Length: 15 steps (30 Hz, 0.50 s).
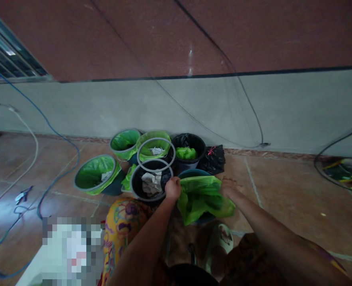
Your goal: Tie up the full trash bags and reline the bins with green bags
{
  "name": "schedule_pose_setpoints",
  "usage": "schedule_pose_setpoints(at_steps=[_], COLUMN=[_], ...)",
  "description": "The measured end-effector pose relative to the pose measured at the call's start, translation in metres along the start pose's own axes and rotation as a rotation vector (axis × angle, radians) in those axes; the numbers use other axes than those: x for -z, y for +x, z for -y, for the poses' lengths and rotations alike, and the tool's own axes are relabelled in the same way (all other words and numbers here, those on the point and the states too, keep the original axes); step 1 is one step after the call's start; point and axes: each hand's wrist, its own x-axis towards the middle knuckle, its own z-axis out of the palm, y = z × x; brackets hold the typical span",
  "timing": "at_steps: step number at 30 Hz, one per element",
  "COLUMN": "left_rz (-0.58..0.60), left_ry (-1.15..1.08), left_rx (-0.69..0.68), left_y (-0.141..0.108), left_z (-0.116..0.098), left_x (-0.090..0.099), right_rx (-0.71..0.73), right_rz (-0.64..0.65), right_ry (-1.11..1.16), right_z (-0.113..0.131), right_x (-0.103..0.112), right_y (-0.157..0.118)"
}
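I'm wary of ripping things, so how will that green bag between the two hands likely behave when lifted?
The green bag is probably floppy, since it sags and creases between the left hand and the right hand. It is likely light for its size: the plastic appears thin. Its lower edge may swing, hanging in loose folds.

Left fingers [175, 185] grip green bag [196, 194] over bin [193, 172].

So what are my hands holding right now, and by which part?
Your left hand grips the green bag by its upper left edge. Your right hand is at the bag's right edge, but I can't tell whether it's gripping.
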Motion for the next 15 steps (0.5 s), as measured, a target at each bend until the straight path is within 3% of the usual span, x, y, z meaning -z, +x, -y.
schedule_pose_setpoints(at_steps=[2, 5, 7, 11, 15], left_rz=[0.079, 0.216, 0.240, 0.243, 0.151], left_ry=[0.202, 0.432, 0.549, 0.699, 0.810], left_rx=[-0.181, -0.413, -0.494, -0.550, -0.437], left_y=[-0.004, -0.012, -0.017, -0.022, -0.021], left_z=[0.006, 0.008, 0.004, -0.007, -0.008], left_x=[-0.001, -0.006, -0.008, -0.006, 0.001], right_rx=[0.068, 0.509, 0.640, 0.546, 0.411], right_rz=[0.011, 0.110, 0.210, 0.257, 0.163], right_ry=[-0.125, -0.088, -0.058, -0.152, -0.273], right_z=[0.023, 0.064, 0.086, 0.100, 0.086], right_x=[0.011, 0.018, 0.017, 0.011, 0.016], right_y=[-0.003, -0.011, -0.016, -0.015, -0.006])
